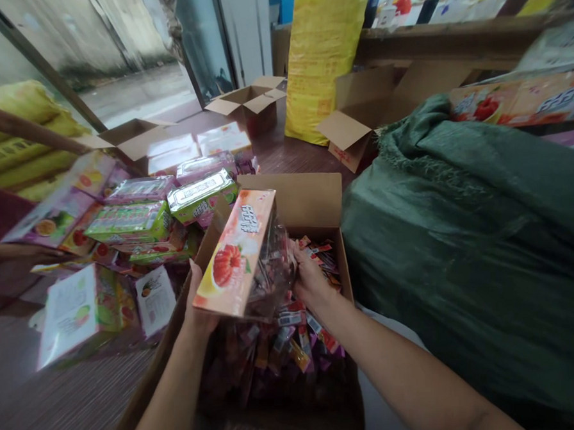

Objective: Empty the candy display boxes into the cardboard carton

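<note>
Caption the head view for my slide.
Two hands hold a fruit-printed box over an open carton of small packets, with a green sack alongside.

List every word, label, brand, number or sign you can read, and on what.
Nothing reads clearly enough to quote.
Held orange box: stylised characters, too blurred.
Silver-topped green box: characters, too blurred.
Packets in the open carton: labels and barcodes, too small.
Tall yellow sack: print illegible.
White-faced box at left: lettering too blurred.
Far-right orange packaging: lettering too blurred.

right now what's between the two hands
In the head view, an orange fruit-printed box lies between the left hand and right hand, above an open carton of small packets.
</note>
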`<state>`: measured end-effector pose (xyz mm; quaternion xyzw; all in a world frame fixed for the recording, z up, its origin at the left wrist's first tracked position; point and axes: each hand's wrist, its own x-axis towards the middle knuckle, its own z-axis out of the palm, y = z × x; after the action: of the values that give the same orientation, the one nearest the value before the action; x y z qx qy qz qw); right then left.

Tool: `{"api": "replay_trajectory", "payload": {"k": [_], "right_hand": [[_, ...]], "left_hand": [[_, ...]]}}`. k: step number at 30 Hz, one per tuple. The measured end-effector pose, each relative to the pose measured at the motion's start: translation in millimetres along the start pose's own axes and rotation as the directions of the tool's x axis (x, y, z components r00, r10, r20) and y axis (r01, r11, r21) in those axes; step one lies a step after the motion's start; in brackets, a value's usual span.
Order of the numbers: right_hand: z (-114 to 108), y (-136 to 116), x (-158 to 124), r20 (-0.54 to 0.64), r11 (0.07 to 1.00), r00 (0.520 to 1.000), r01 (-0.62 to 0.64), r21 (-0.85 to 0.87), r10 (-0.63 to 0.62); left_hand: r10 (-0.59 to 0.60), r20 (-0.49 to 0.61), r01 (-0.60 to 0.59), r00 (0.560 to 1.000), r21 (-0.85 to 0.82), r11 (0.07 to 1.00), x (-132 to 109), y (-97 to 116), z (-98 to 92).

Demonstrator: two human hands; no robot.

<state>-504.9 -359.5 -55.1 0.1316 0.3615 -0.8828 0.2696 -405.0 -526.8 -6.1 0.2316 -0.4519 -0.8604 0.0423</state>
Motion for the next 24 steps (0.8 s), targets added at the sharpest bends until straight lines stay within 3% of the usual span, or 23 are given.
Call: {"api": "replay_trajectory", "payload": {"k": [3,6,11,17,21,24], "right_hand": [[1.0,-4.5,3.1,-0.066,0.997,0.998,-0.011,0.076,0.016],[2.6,-7.7,3.7,-0.095,0.995,0.995,-0.017,0.094,0.026],[11.5,-11.3,-0.8,-0.017,0.998,1.0,-0.008,-0.069,0.007],[11.0,-6.7,-1.2,0.132,0.919,0.977,0.203,-0.337,-0.168],[1.4,3.5,2.0,0.179,0.735,0.958,0.286,-0.615,-0.222],[1.5,4.9,-0.3,0.22,0.652,0.926,0.372,-0.66,-0.306]], "left_hand": [[-0.04,-0.007,0.04,0.999,0.063,0.997,-2.3,7.6,-10.2],[0.035,-0.015,-0.032,0.999,0.199,0.98,-9.4,16.5,-17.9],[0.146,-0.04,-0.108,0.988,0.489,0.866,-20.5,12.9,-10.7],[0.057,-0.186,-0.03,0.981,0.146,0.989,-19.2,2.4,-11.8],[0.065,-0.161,-0.048,0.985,0.107,0.993,-21.3,2.6,-19.5],[0.076,-0.116,-0.06,0.99,0.133,0.989,-26.0,4.4,-17.7]]}}
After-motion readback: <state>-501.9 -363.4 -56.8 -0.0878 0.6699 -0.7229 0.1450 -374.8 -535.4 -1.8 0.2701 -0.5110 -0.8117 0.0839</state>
